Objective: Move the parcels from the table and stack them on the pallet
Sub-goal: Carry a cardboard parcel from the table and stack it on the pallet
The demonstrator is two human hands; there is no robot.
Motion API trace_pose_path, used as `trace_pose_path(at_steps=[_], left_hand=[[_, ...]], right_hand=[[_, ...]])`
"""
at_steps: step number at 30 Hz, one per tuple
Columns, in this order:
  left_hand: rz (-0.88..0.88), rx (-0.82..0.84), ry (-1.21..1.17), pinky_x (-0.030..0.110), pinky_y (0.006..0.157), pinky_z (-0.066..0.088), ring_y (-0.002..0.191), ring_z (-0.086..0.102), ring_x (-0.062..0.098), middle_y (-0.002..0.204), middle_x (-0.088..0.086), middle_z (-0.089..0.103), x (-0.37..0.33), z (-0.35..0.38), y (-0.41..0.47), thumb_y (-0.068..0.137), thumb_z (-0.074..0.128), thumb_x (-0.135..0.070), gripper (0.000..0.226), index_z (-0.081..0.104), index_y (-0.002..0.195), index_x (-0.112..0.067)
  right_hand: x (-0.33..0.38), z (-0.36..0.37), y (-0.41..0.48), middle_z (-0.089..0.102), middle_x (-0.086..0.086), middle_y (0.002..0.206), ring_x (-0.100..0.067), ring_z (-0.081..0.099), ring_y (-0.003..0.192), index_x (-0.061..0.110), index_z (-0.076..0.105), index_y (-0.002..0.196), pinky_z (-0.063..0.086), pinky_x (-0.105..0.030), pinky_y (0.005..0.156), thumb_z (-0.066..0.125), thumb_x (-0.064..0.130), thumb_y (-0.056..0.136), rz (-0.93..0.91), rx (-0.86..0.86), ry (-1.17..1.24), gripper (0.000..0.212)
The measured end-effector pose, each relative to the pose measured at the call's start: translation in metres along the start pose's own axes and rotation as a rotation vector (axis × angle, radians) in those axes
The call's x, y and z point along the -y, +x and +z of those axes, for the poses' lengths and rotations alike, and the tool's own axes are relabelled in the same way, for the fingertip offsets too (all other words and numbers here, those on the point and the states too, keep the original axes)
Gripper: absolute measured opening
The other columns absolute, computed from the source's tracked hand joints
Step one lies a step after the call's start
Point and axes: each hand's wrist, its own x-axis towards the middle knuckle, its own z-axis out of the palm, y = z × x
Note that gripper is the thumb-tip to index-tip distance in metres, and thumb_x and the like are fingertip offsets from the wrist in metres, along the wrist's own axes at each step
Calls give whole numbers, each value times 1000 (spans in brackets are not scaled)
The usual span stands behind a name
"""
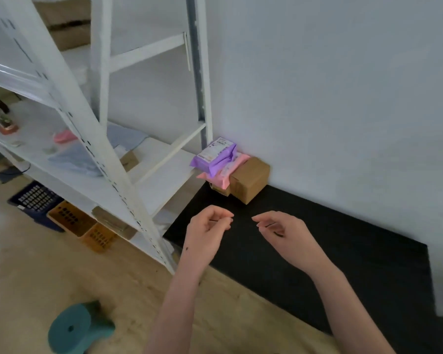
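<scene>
A black pallet (343,251) lies flat on the floor along the white wall. In its far left corner stand a brown cardboard box (251,178) and a smaller box (221,190) mostly hidden under a pink mailer bag (224,175). A purple mailer bag (216,155) lies on top of the pink one. My left hand (206,233) and my right hand (284,232) hover over the pallet's near left part, below the stack and apart from it. Both hands hold nothing, with their fingers loosely curled and apart.
A white metal shelf rack (108,149) stands to the left, its post close to the pallet's left edge, with small items on its shelves. Blue and orange crates (69,215) sit under it. A teal roll (72,328) lies on the beige floor at the bottom left.
</scene>
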Motion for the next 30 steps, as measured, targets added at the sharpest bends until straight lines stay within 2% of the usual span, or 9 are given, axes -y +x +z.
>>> trace_pose_path(at_steps=[3, 7, 11, 16, 19, 23, 27, 30], left_hand=[[0, 57, -22, 26, 83, 52, 84, 65, 5, 87, -8, 68, 7, 2, 18, 90, 57, -12, 16, 66, 87, -24], [1, 135, -14, 26, 84, 52, 85, 65, 5, 87, -9, 67, 12, 8, 43, 90, 57, -12, 15, 66, 88, -25], [13, 126, 8, 21, 81, 50, 85, 65, 4, 88, -10, 66, 15, 12, 74, 89, 58, -13, 14, 65, 90, -25], [115, 98, 210, 11, 68, 41, 84, 58, -2, 90, -13, 62, 14, 13, 119, 88, 59, -17, 9, 64, 93, -23], [103, 95, 264, 10, 65, 38, 82, 55, -5, 91, -14, 61, 20, 17, 150, 88, 60, -18, 8, 62, 91, -24], [-19, 182, 255, 10, 68, 36, 87, 55, -3, 98, -11, 61, 39, 27, 184, 88, 60, -18, 9, 63, 95, -23], [-121, 212, 205, 10, 69, 35, 92, 54, -1, 109, -10, 59, 58, 38, 210, 88, 60, -16, 19, 63, 104, -24], [-123, 250, 178, 17, 86, 40, 102, 52, 2, 112, -12, 54, 67, 46, 232, 89, 58, -13, 22, 61, 108, -23]], right_hand=[[-3, 2, 4, 61, 19, 104, 6, 58, 95, 38, 61, 113, 46, -11, 78, 59, 19, 93, 67, -31, -15, 28], [-9, 1, 18, 62, 17, 105, 4, 59, 97, 36, 62, 115, 49, -16, 85, 59, 19, 93, 139, -70, -5, 28], [-18, 1, 42, 62, 18, 103, 5, 59, 96, 37, 61, 114, 48, -14, 81, 58, 18, 93, 154, -56, 7, 28], [-26, 4, 88, 62, 18, 101, 4, 59, 94, 37, 61, 113, 46, -13, 78, 57, 19, 94, 160, -48, 38, 26], [-31, 10, 116, 62, 17, 102, 4, 59, 94, 36, 61, 114, 47, -15, 78, 57, 20, 94, 167, 1, 69, 26], [-42, 17, 151, 61, 13, 110, 2, 58, 96, 37, 59, 112, 45, -14, 75, 58, 21, 93, 216, 32, 87, 25], [-54, 25, 177, 58, 10, 118, -1, 58, 99, 32, 58, 121, 44, -15, 77, 59, 19, 92, 304, 57, 121, 31], [-63, 30, 196, 57, 4, 126, -7, 58, 107, 29, 54, 127, 46, -19, 84, 62, 19, 91, 385, 25, 179, 38]])
